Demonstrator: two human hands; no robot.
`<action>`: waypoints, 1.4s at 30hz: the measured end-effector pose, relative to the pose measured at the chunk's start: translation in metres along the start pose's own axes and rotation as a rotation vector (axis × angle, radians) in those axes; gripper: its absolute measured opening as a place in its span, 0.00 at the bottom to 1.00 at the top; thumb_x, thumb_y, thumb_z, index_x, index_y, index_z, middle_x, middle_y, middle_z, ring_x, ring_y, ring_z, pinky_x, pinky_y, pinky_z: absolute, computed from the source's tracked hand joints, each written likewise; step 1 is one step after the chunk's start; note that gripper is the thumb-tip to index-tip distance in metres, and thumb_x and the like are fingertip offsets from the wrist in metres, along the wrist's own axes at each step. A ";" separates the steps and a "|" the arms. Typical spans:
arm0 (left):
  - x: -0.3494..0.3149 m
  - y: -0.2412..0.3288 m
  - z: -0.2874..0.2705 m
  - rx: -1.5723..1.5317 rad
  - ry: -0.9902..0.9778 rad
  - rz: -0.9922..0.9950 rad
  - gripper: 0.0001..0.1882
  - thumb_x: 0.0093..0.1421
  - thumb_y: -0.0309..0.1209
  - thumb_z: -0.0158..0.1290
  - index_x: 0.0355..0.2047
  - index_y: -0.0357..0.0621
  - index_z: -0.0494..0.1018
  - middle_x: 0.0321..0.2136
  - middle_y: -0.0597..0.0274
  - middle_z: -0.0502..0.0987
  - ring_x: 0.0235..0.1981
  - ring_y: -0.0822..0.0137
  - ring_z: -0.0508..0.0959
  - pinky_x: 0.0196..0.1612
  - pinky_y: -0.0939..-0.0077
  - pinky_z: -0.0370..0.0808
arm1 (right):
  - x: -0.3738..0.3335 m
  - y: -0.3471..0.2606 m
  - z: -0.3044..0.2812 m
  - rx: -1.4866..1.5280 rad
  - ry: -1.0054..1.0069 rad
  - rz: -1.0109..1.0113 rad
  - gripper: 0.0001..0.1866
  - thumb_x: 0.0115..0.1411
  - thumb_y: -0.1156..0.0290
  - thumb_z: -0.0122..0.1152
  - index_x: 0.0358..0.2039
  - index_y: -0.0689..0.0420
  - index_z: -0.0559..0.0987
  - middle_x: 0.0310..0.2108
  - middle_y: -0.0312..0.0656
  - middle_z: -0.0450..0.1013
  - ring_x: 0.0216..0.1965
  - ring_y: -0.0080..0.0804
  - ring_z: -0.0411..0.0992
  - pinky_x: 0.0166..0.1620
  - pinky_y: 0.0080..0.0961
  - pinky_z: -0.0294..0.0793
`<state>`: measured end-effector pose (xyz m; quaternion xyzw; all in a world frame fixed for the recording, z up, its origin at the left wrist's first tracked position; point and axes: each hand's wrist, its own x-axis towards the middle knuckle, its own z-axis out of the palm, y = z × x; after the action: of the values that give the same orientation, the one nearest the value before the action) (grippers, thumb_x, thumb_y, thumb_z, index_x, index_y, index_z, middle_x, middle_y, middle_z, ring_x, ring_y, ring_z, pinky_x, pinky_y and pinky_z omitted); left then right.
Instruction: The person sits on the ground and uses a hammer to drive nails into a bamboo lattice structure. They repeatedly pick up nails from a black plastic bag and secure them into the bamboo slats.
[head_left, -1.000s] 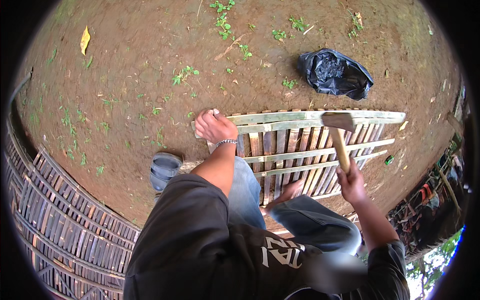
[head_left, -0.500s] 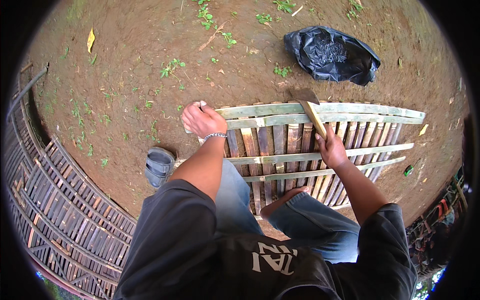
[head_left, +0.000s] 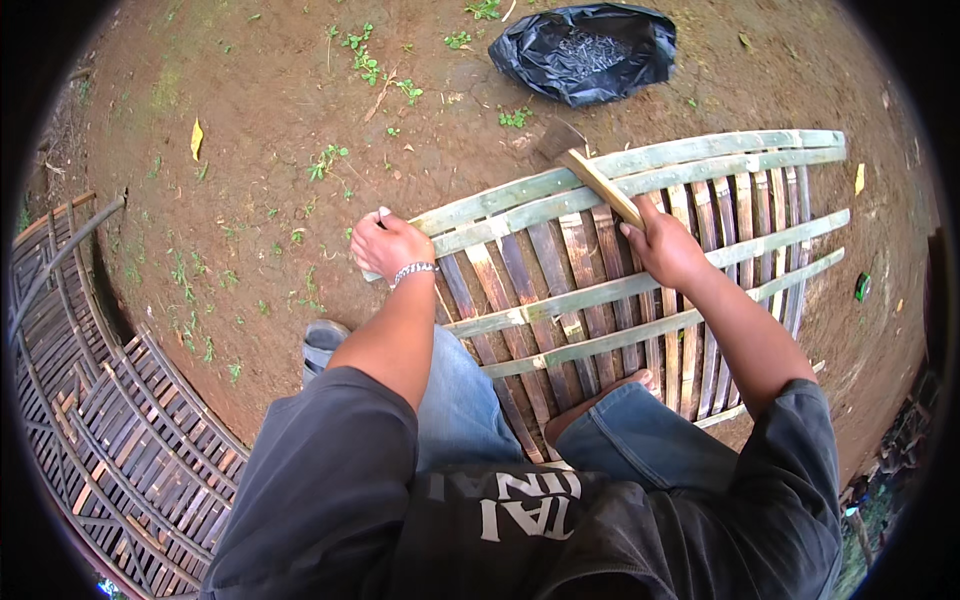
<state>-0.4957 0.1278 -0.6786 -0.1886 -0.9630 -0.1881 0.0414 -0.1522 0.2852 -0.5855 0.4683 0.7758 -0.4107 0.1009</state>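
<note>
A panel of dark, upright bamboo strips (head_left: 606, 262) lies on the ground before me, crossed by several pale green bamboo slats (head_left: 720, 157). My left hand (head_left: 388, 246), a chain bracelet at its wrist, is closed around the left end of the far slats; its fingertips are partly hidden. My right hand (head_left: 663, 243) grips the wooden handle of a hatchet (head_left: 602, 187). The hatchet's dark, broad head lies at the far edge of the panel, its handle slanting over the two far slats. My bare foot (head_left: 640, 379) rests on the panel's near part.
Beyond the panel, an open black plastic bag (head_left: 510, 62) holds many nails (head_left: 592, 52). Another slatted bamboo structure (head_left: 130, 430) stands at left. A grey sandal (head_left: 322, 343) is beside my left leg. A small green-and-black object (head_left: 863, 287) lies on the dirt at right.
The view has turned, so the panel's right end and the bag sit higher in the picture. The right hand still grips the hatchet; the left hand keeps its place at the slats' end.
</note>
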 end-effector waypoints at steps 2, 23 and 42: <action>0.002 -0.002 -0.002 -0.053 -0.009 -0.008 0.11 0.66 0.38 0.54 0.40 0.44 0.75 0.44 0.52 0.76 0.56 0.48 0.70 0.64 0.47 0.58 | -0.001 -0.008 -0.010 -0.006 -0.051 0.043 0.19 0.70 0.63 0.55 0.54 0.61 0.67 0.33 0.64 0.77 0.40 0.68 0.75 0.43 0.57 0.73; -0.162 0.064 -0.061 -1.036 -1.218 -0.402 0.10 0.62 0.26 0.66 0.41 0.35 0.81 0.33 0.62 0.85 0.29 0.75 0.83 0.34 0.81 0.79 | -0.140 0.015 0.040 0.737 0.002 0.415 0.14 0.73 0.66 0.56 0.53 0.58 0.67 0.25 0.35 0.69 0.20 0.22 0.68 0.24 0.23 0.69; -0.116 0.076 -0.015 -0.543 -0.240 0.419 0.04 0.54 0.36 0.68 0.30 0.58 0.86 0.34 0.74 0.83 0.44 0.65 0.76 0.53 0.63 0.60 | -0.122 -0.021 0.057 0.751 -0.094 0.322 0.18 0.72 0.69 0.58 0.57 0.60 0.67 0.25 0.33 0.69 0.21 0.20 0.67 0.25 0.22 0.69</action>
<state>-0.3595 0.1472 -0.6559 -0.4068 -0.8163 -0.4010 -0.0861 -0.1161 0.1606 -0.5446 0.5688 0.4832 -0.6652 0.0215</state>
